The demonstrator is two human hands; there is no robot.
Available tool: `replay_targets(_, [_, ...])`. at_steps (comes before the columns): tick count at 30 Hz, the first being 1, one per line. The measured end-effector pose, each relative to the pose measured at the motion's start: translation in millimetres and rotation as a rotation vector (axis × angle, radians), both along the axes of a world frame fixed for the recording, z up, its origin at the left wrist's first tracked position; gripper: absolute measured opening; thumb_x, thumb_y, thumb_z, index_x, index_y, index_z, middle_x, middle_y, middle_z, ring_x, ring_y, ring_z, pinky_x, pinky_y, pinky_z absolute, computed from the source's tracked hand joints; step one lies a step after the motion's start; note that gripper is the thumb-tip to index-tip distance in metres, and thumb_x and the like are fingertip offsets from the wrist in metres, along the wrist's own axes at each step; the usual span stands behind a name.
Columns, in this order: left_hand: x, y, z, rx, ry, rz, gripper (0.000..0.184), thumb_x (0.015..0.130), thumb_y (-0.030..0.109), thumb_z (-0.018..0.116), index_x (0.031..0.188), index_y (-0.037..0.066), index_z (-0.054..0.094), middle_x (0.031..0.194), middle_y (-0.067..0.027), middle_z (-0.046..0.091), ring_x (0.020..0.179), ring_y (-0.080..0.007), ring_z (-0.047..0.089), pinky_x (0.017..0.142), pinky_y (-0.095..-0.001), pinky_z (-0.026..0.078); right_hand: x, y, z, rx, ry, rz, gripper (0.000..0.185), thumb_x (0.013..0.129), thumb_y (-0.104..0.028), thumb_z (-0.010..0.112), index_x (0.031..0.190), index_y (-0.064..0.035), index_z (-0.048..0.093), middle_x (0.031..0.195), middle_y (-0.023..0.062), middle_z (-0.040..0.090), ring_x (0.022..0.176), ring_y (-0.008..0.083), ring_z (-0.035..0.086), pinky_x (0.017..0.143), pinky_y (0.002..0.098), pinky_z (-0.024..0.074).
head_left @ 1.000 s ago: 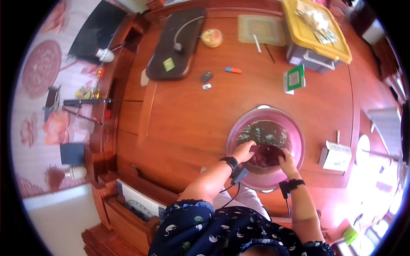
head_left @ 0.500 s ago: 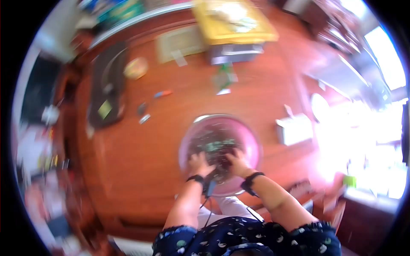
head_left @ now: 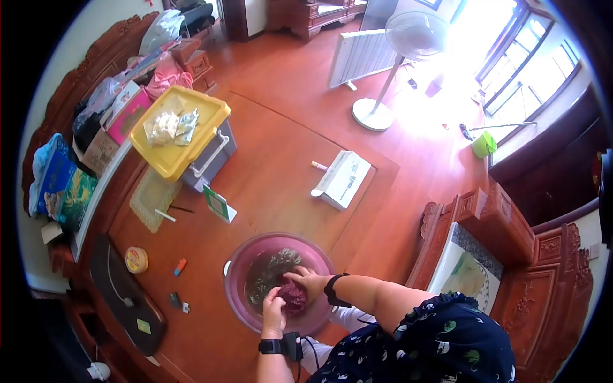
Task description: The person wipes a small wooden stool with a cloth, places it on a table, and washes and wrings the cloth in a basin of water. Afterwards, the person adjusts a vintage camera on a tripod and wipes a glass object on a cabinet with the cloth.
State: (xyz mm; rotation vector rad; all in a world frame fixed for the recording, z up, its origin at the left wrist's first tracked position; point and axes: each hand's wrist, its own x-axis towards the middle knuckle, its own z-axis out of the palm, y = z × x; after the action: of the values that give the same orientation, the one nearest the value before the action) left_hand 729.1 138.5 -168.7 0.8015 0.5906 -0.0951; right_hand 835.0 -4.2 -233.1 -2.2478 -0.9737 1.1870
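A pink basin (head_left: pixel 237 290) of dark water stands on the wooden table (head_left: pixel 268 185). Inside it, a bunched dark red cloth (head_left: pixel 293 296) lies between my two hands. My left hand (head_left: pixel 274 309) is closed on the left side of the cloth, thumb and fingers bent. My right hand (head_left: pixel 308 281) reaches in from the right, its fingers curled over the upper edge of the same cloth. Both wrists wear black bands. The lower parts of the cloth and some fingertips are hard to make out.
A yellow-lidded box (head_left: pixel 179 137), a green stand (head_left: pixel 218 204) and a white carton (head_left: pixel 345 180) are beyond the basin. To the left are a dark tray (head_left: pixel 118 300), a round tub (head_left: pixel 136 260) and small items. A fan (head_left: pixel 373 115) stands farther off.
The view has swung to the right, showing the fan and window. My hands were spread apart in the basin half a second ago; now they are close together on the bunched cloth.
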Motion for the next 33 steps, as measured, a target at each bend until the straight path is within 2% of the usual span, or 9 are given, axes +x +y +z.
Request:
replay_targets(2, [9, -5, 29, -0.179, 0.065, 0.185, 0.031, 0.077, 0.021, 0.045, 0.100, 0.004, 0.057, 0.099, -0.0085, 0.060, 0.092, -0.0215, 0.058, 0.085, -0.0364, 0.046, 2, -5, -16, -0.007, 0.099, 0.096, 0.115, 0.046, -0.040, 0.085, 0.138, -0.0345, 0.018, 0.144, 0.0189, 0.007, 0.128, 0.0485, 0.017, 0.104, 0.0534, 0.0245])
replay_targets(5, [16, -1, 40, -0.209, 0.109, 0.350, 0.050, 0.083, 0.053, 0.049, 0.105, 0.008, 0.056, 0.102, -0.0048, 0.060, 0.093, -0.0215, 0.058, 0.082, -0.0383, 0.047, 3, 0, -24, 0.145, 0.413, -0.131, 0.082, 0.060, -0.030, 0.080, 0.130, -0.0207, 0.038, 0.126, 0.0160, 0.042, 0.118, 0.0314, 0.041, 0.098, 0.0403, 0.0350])
replay_targets(7, [14, 10, 25, -0.157, 0.146, 0.361, 0.047, 0.085, 0.049, 0.050, 0.108, 0.007, 0.054, 0.102, -0.0051, 0.060, 0.093, -0.0218, 0.058, 0.078, -0.0404, 0.048, 6, 1, -16, 0.173, 0.640, -0.462, 0.051, 0.072, -0.019, 0.071, 0.117, -0.0068, 0.050, 0.093, 0.0086, 0.063, 0.094, 0.0165, 0.057, 0.086, 0.0300, 0.0426])
replay_targets(13, [-28, 39, -88, 0.060, 0.274, 0.309, 0.034, 0.089, 0.033, 0.048, 0.116, 0.012, 0.049, 0.108, -0.0091, 0.056, 0.102, -0.0228, 0.054, 0.078, -0.0451, 0.048, 8, 1, 31, 0.364, 0.326, -0.372, 0.057, 0.071, -0.032, 0.070, 0.117, -0.0057, 0.048, 0.099, 0.0133, 0.062, 0.096, 0.0273, 0.058, 0.086, 0.0353, 0.0436])
replay_targets(16, [-18, 17, -42, -0.167, 0.244, 0.146, 0.045, 0.088, 0.046, 0.044, 0.121, 0.015, 0.046, 0.116, -0.0093, 0.052, 0.108, -0.0254, 0.049, 0.081, -0.0502, 0.044, -2, 14, 62, 0.441, 0.207, -0.270, 0.059, 0.077, -0.045, 0.065, 0.115, -0.0031, 0.051, 0.100, 0.0131, 0.061, 0.094, 0.0248, 0.057, 0.084, 0.0337, 0.0440])
replay_targets(20, [-9, -4, -8, -0.363, 0.260, 0.074, 0.070, 0.081, 0.067, 0.038, 0.130, 0.016, 0.038, 0.129, -0.0146, 0.043, 0.115, -0.0384, 0.042, 0.091, -0.0679, 0.027, -1, 28, 90, 0.358, 0.687, -0.480, 0.033, 0.082, -0.035, 0.061, 0.095, -0.0046, 0.061, 0.085, 0.0060, 0.061, 0.083, 0.0118, 0.055, 0.075, 0.0278, 0.0459])
replay_targets(23, [-9, -14, -1, -0.582, 0.120, 0.145, 0.079, 0.080, 0.068, 0.038, 0.138, 0.017, 0.025, 0.140, -0.0141, 0.027, 0.127, -0.0387, 0.027, 0.094, -0.0720, 0.020, 0, 33, 92, 0.620, 0.871, -0.551, 0.025, 0.080, -0.021, 0.060, 0.101, -0.0073, 0.058, 0.104, 0.0079, 0.057, 0.100, 0.0159, 0.052, 0.088, 0.0300, 0.0418])
replay_targets(28, [2, -20, 1, -0.496, 0.014, 0.299, 0.070, 0.080, 0.068, 0.039, 0.128, 0.018, 0.041, 0.132, -0.0111, 0.039, 0.122, -0.0327, 0.037, 0.097, -0.0544, 0.034, 1, 34, 103, 0.507, -0.205, 0.090, 0.048, 0.067, -0.028, 0.058, 0.114, -0.0178, 0.059, 0.136, 0.0117, 0.038, 0.128, 0.0327, 0.030, 0.106, 0.0443, 0.0256])
replay_targets(33, [5, -5, -1, -0.504, -0.029, 0.233, 0.065, 0.083, 0.066, 0.038, 0.112, 0.010, 0.052, 0.103, -0.0087, 0.058, 0.097, -0.0233, 0.056, 0.082, -0.0368, 0.047, -11, 28, 100, 0.699, -0.277, 0.083, 0.059, 0.070, -0.041, 0.067, 0.113, -0.0026, 0.055, 0.121, 0.0173, 0.049, 0.111, 0.0340, 0.047, 0.098, 0.0391, 0.0361])
